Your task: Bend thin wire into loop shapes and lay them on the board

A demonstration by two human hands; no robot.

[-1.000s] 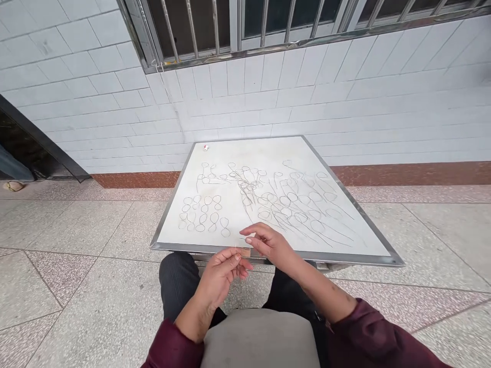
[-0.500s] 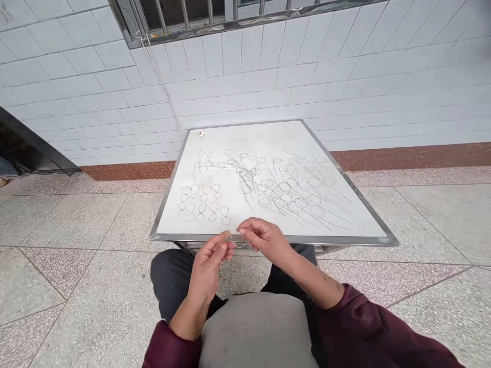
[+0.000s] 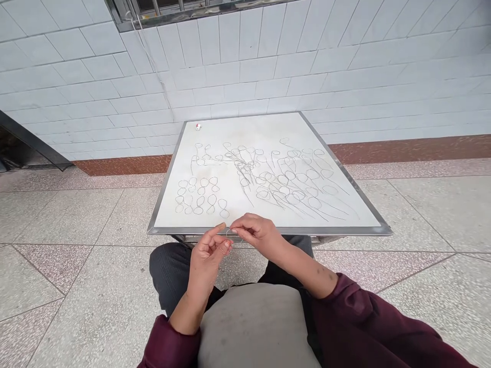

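A thin wire (image 3: 227,233), bent into a curve, spans the gap between my two hands just off the table's front edge. My left hand (image 3: 209,251) pinches it low between thumb and fingers, with the index finger raised. My right hand (image 3: 258,231) grips it from the other side between thumb and index finger. On the white table (image 3: 215,122), several wire figure-eights (image 3: 211,204) lie in rows at the left front. Several wires with one looped end and a long straight tail (image 3: 297,195) lie overlapping at the middle and right.
A small red and white object (image 3: 198,127) rests at the table's far left corner. Behind the table stands a white tiled wall (image 3: 257,46) with a barred window (image 3: 164,13) and a hanging cord (image 3: 153,61). My knees are under the front edge.
My right hand has moved left, closer to my left hand, and the wire between them now curves up in a small arc. The view has tilted slightly down.
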